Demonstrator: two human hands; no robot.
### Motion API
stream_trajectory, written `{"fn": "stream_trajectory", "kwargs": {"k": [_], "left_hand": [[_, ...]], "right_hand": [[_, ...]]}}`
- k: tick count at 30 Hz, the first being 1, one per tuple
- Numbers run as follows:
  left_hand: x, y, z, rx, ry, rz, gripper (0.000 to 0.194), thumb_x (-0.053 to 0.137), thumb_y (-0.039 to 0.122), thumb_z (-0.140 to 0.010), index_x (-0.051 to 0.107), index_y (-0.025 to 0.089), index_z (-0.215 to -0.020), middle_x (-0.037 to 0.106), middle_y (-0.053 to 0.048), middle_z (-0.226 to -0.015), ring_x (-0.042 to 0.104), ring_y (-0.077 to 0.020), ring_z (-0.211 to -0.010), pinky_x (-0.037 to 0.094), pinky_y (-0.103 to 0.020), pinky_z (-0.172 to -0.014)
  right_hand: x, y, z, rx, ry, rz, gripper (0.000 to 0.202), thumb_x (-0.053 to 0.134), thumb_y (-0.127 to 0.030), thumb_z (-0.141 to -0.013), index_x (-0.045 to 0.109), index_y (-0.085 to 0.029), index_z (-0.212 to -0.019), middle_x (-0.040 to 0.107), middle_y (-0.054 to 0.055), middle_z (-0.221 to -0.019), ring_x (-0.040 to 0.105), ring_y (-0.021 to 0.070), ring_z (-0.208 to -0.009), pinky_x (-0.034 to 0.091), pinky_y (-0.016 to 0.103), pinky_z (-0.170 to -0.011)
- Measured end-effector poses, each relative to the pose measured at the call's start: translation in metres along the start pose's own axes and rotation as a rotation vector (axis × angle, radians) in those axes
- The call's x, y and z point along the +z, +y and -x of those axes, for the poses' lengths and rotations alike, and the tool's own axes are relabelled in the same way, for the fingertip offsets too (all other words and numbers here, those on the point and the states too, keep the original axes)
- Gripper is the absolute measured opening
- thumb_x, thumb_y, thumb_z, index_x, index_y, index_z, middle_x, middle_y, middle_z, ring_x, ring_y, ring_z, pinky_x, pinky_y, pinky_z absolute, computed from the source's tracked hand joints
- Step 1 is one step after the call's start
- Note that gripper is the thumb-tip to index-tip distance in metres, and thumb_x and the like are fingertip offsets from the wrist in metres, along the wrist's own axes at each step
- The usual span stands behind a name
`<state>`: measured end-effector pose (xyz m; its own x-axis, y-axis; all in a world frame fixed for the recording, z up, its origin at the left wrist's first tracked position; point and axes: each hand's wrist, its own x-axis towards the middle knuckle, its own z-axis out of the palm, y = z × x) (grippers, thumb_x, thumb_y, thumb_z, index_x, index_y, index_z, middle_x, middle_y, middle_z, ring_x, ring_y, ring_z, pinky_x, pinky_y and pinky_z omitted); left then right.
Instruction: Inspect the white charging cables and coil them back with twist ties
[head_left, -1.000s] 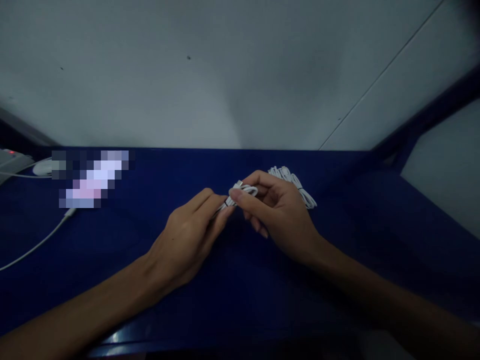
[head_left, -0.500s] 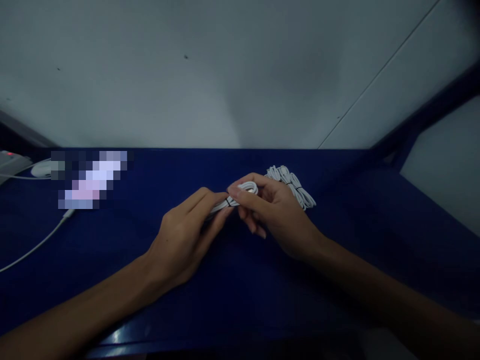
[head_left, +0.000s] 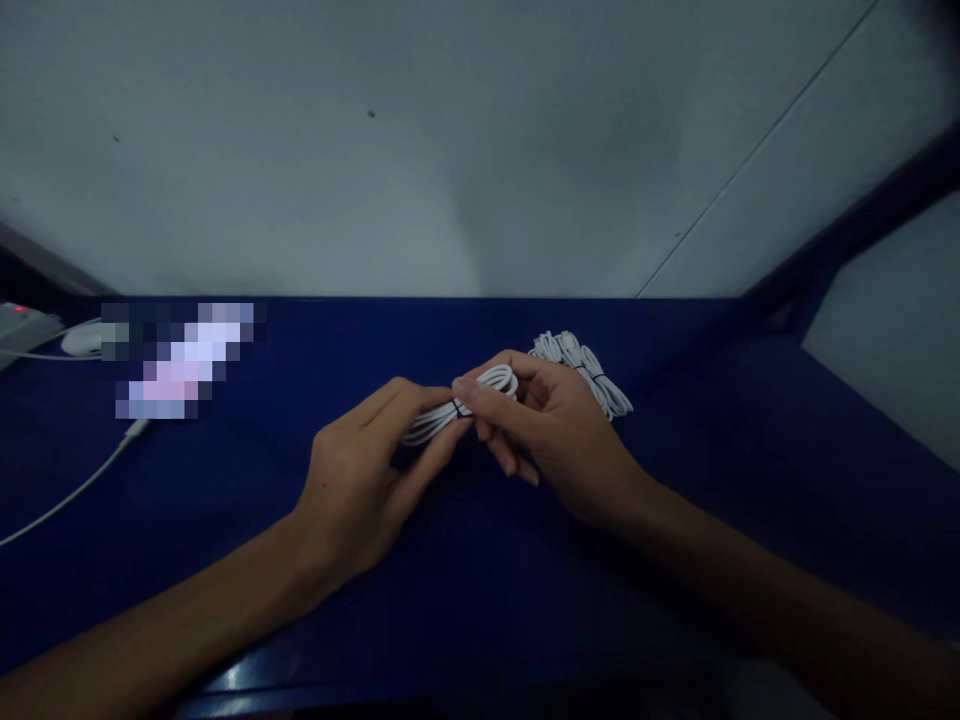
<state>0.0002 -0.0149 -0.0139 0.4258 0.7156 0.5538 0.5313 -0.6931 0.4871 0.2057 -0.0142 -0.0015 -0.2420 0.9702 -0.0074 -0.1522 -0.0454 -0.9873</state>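
Between my two hands is a coiled white cable (head_left: 431, 424), bound round its middle by a thin black tie (head_left: 460, 408). My left hand (head_left: 375, 450) grips the coil from the left, with thumb and fingers on either side near the tie. My right hand (head_left: 544, 415) pinches the coil's right end, its thumb over the loops by the tie. Just beyond the right hand, partly hidden by it, lies a pile of white cable bundles (head_left: 596, 375) on the blue table (head_left: 360, 335); black ties show on them.
At the left, a blurred-out bright device (head_left: 191, 360) has a white cord (head_left: 82, 500) running from it. Behind that are a white plug-like object (head_left: 82, 338) and a power strip (head_left: 26, 325) with a red light. A pale wall (head_left: 337, 180) rises along the table's back edge.
My left hand has shifted slightly left and its fingers have opened a little around the coil, so more of its left loops show. The right hand has barely moved.
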Motion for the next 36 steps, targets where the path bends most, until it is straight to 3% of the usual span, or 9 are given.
{"fn": "stream_trajectory", "kwargs": {"k": [10, 19, 25, 28, 36], "left_hand": [[-0.0043, 0.0011, -0.0030, -0.015, -0.049, 0.059, 0.014, 0.067, 0.019, -0.112, 0.074, 0.018, -0.124, 0.077, -0.004, -0.104, 0.074, -0.0172, -0.091, 0.055, -0.031, -0.083], [-0.0052, 0.0007, -0.0053, -0.098, -0.103, 0.124, 0.013, 0.067, 0.022, -0.112, 0.078, 0.022, -0.119, 0.075, 0.000, -0.097, 0.070, -0.0157, -0.083, 0.052, -0.029, -0.074], [-0.0025, 0.0030, -0.0025, -0.041, 0.048, 0.061, 0.012, 0.079, 0.022, -0.105, 0.079, 0.023, -0.117, 0.083, 0.002, -0.103, 0.078, -0.0133, -0.088, 0.057, -0.026, -0.081], [-0.0026, 0.0046, -0.0006, -0.093, 0.107, 0.081, 0.017, 0.085, 0.025, -0.102, 0.079, 0.028, -0.118, 0.086, 0.005, -0.107, 0.081, -0.0136, -0.092, 0.059, -0.026, -0.081], [-0.0035, 0.0044, 0.0002, -0.106, 0.082, 0.101, 0.014, 0.082, 0.032, -0.104, 0.078, 0.031, -0.118, 0.085, 0.004, -0.107, 0.081, -0.0168, -0.091, 0.062, -0.034, -0.082]], "right_hand": [[-0.0009, 0.0006, 0.0005, -0.024, -0.001, 0.002, 0.028, 0.090, -0.042, -0.096, 0.072, -0.020, -0.099, 0.069, -0.005, -0.071, 0.054, 0.0062, -0.046, 0.040, 0.016, -0.037], [-0.0069, 0.0033, -0.0024, -0.059, -0.041, 0.036, 0.023, 0.086, -0.039, -0.099, 0.072, -0.020, -0.101, 0.068, -0.005, -0.072, 0.057, 0.0069, -0.049, 0.042, 0.015, -0.039], [-0.0042, 0.0003, 0.0002, -0.038, 0.000, 0.034, 0.025, 0.090, -0.038, -0.096, 0.076, -0.018, -0.100, 0.069, -0.004, -0.070, 0.056, 0.0062, -0.046, 0.040, 0.014, -0.036], [-0.0029, 0.0003, 0.0009, -0.012, -0.011, -0.022, 0.026, 0.091, -0.039, -0.095, 0.076, -0.019, -0.099, 0.069, -0.005, -0.069, 0.055, 0.0061, -0.045, 0.041, 0.014, -0.037], [-0.0041, 0.0045, -0.0006, 0.054, -0.061, -0.149, 0.024, 0.088, -0.039, -0.098, 0.073, -0.020, -0.093, 0.067, -0.005, -0.070, 0.051, 0.0046, -0.045, 0.036, 0.012, -0.036]]}}
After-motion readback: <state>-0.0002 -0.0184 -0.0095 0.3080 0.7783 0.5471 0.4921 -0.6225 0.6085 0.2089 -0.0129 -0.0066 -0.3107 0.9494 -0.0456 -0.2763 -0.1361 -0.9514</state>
